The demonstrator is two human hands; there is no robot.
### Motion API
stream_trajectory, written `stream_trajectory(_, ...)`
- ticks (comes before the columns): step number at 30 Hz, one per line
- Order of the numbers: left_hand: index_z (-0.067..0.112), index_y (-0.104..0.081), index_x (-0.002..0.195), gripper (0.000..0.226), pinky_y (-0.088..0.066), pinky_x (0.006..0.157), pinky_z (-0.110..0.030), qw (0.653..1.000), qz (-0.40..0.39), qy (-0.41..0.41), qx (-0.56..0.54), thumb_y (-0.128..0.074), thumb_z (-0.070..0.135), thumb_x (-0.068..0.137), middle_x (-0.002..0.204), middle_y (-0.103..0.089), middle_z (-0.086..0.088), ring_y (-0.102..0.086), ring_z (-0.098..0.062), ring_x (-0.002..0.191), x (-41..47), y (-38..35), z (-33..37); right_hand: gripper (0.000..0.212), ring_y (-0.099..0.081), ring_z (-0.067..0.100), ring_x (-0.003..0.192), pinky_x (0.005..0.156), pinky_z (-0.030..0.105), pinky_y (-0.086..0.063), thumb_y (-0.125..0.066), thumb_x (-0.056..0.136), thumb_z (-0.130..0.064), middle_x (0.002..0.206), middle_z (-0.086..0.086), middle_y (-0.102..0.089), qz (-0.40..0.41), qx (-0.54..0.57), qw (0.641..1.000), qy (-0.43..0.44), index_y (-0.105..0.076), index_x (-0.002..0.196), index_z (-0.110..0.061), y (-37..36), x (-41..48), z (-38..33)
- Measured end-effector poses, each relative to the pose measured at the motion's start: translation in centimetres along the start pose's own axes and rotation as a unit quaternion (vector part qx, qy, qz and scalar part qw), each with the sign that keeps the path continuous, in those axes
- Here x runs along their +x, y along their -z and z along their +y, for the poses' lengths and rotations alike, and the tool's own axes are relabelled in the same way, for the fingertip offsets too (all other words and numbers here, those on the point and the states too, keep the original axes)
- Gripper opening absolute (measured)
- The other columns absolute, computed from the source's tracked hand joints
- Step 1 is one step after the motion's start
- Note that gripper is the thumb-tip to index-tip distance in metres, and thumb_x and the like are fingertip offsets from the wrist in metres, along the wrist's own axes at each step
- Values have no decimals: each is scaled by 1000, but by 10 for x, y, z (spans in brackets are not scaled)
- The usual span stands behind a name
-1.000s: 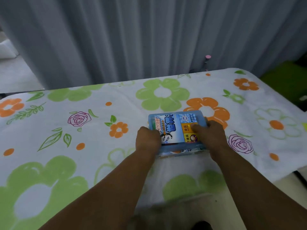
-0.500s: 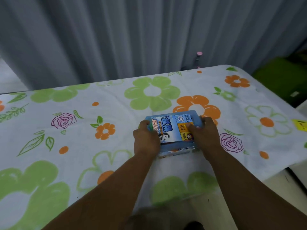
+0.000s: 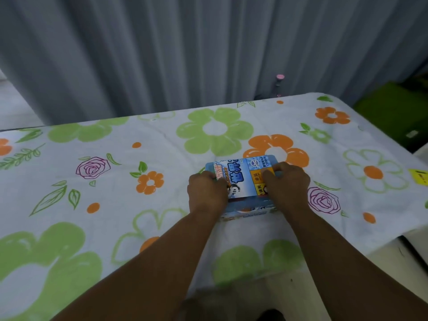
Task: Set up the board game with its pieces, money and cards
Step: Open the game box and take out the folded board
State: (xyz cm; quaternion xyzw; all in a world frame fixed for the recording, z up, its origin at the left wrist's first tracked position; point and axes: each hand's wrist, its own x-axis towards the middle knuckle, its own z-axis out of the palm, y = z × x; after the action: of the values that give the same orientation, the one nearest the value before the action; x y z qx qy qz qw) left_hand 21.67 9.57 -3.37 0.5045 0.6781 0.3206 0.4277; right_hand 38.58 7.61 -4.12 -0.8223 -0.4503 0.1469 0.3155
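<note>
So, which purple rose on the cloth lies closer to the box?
The rose right of the box, beside the right hand; the other rose lies far left.

Blue game box (image 3: 245,172) — flat, closed, on tablecloth (image 3: 115,205)

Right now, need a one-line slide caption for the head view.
Left hand and right hand grip a blue game box on a flower-print tablecloth, grey curtain behind.
</note>
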Motion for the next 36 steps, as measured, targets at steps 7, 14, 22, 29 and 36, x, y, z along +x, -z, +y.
stream_trajectory(7,10,-69,104,17,-56,75,-38,999,23,-23,-13,-61,20,91,102,-72,-7,-68,-25,91,-9,19,8,7,-64,33,102,75,50,-58,-70,88,-25,96,2,-65,10,117,993,-16,-63,86,-25,4,-12,-18)
stream_trajectory(14,15,-69,105,20,-56,84,-47,996,30,-25,-81,-59,15,89,100,-73,-4,-69,-24,92,-26,60,18,16,-65,21,71,63,41,-57,-72,88,-12,71,-2,-62,15,248,969,-10,-63,78,-19,22,-29,-52)
stream_trajectory(22,23,-69,105,29,-59,82,-44,984,98,-28,-146,-58,8,83,95,-74,7,-70,-15,85,-46,145,6,16,-68,24,79,71,39,-56,-75,88,-12,82,10,-69,-66,325,943,25,-63,79,-16,12,-80,-116)
stream_trajectory(29,28,-54,132,64,-59,74,-37,983,85,-28,-163,-70,1,76,89,-70,12,-69,-9,82,-67,219,-17,14,-65,15,71,63,28,-50,-70,92,-11,82,8,-70,-129,379,916,25,-59,84,-12,-13,-133,-157)
stream_trajectory(36,14,-54,132,65,-59,79,-44,995,61,-16,-71,-76,-3,73,99,-70,1,-69,-21,86,-64,262,-36,11,-66,3,56,48,13,-45,-74,87,-10,71,-1,-74,-207,358,909,43,-64,89,-14,-28,-154,-173)
